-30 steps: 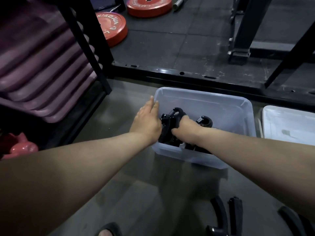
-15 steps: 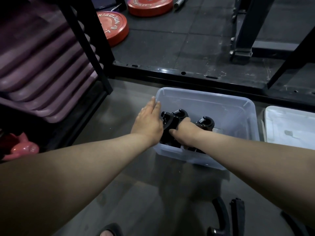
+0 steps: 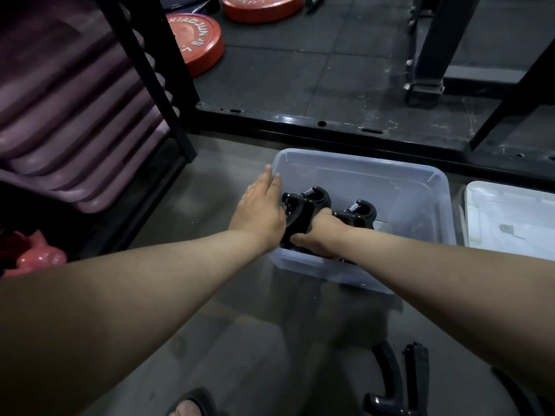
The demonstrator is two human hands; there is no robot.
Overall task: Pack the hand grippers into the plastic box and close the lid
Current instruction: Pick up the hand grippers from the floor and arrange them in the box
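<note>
Floor (image 3: 240, 340): grey concrete; black rubber matting (image 3: 300, 70) beyond.
Left hand (image 3: 258, 211): flat against our translucent plastic box (image 3: 360, 162).
Right hand (image 3: 321, 235): gripping black hand gripper (image 3: 306, 205).

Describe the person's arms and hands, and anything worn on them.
The left forearm and right forearm are bare to the frame edge: no sleeves, watch, bracelet or gloves show. The left hand and right hand are bare too; no ring shows on the left fingers; the right hand's are mostly hidden.
</note>
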